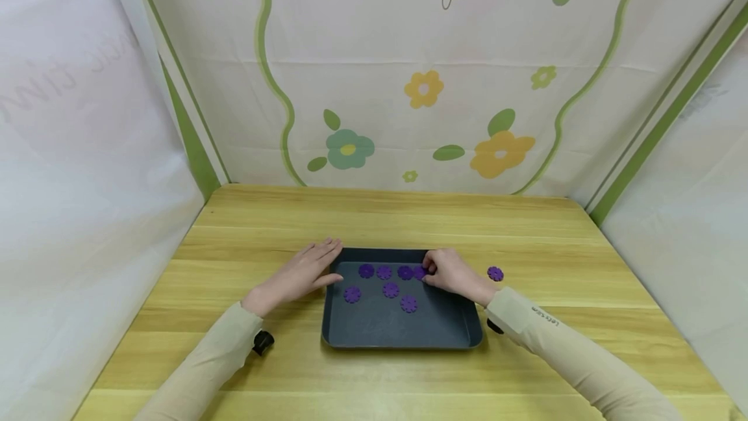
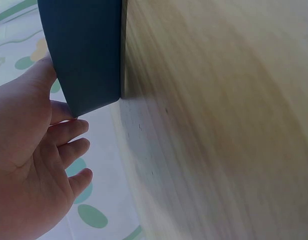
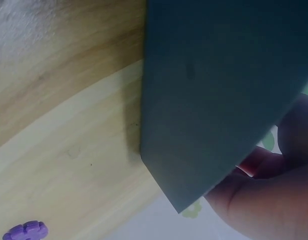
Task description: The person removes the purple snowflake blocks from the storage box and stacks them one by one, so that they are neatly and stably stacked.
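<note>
A dark grey baking tray (image 1: 374, 332) lies on the wooden table. Several purple notched plastic discs (image 1: 408, 304) are scattered across its floor, most of them in the far half. My left hand (image 1: 306, 271) rests at the tray's far left corner with fingers extended; the left wrist view shows them against the outside of the tray wall (image 2: 86, 55). Inside the far right part, fingers and thumb of my right hand (image 1: 454, 276) pinch a purple notched disc (image 1: 419, 272), partly covered by the fingertips. The tray wall (image 3: 209, 105) hides that grip in the right wrist view.
One more purple notched disc (image 1: 495, 273) lies on the table (image 1: 555, 258) right of the tray. White fabric panels with printed flowers (image 1: 424, 89) stand along the table's back and sides. Each wrist wears a black device (image 1: 263, 342).
</note>
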Motion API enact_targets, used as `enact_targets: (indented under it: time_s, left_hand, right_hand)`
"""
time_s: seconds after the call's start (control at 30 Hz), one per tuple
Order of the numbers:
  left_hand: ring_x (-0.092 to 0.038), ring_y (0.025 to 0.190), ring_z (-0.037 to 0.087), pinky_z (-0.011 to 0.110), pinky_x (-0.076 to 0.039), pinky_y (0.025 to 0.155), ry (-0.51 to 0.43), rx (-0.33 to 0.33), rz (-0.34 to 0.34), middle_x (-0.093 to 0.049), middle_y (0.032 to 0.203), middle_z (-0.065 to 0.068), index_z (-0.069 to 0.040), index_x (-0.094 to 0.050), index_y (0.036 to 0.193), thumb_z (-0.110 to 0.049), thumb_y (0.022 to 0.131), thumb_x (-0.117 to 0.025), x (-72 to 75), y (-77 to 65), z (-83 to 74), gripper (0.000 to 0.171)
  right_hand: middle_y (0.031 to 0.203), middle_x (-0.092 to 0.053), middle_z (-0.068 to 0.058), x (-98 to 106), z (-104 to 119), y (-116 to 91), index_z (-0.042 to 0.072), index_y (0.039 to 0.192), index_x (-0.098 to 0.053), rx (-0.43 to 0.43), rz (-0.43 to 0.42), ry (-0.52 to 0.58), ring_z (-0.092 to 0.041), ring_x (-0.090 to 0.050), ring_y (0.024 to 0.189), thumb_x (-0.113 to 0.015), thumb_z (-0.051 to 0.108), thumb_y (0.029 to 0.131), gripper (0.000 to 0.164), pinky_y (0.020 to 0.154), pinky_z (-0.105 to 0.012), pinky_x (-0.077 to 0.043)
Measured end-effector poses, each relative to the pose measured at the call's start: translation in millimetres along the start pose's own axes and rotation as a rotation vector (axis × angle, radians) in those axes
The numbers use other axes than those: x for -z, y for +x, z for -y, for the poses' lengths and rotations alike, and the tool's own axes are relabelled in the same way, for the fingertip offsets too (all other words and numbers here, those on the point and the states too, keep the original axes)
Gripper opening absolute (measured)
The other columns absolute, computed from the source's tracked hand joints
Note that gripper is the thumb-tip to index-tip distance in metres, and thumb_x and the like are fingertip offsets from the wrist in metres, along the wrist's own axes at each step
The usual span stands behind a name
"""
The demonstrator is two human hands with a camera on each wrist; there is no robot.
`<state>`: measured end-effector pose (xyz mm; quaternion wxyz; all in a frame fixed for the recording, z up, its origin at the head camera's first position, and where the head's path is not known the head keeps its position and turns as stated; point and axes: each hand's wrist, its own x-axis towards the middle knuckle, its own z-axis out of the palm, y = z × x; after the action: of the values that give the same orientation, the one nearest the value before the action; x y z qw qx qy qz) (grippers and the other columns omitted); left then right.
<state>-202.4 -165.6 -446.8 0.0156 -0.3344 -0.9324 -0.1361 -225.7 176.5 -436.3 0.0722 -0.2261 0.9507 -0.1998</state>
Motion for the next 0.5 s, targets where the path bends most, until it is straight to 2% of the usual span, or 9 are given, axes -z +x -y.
enact_targets:
  time_s: [0.5]
  left_hand:
    - [-0.034, 0.148, 0.036, 0.058, -0.031, 0.119, -0.012, -0.001, -0.009, -0.037, 0.158, 0.02, 0.0, -0.035, 0.153, -0.042, 0.099, -0.056, -0.9, 0.7, -0.1, 0.071]
  right_hand:
    - [0.087, -0.071, -0.013, 1.2, -0.7, -1.6, -0.003, 0.096, -0.07, 0.004, 0.017, -0.005, -0.015, -0.064, 0.074, -0.075, 0.003, 0.083, 0.015, 0.067, -0.03, -0.059]
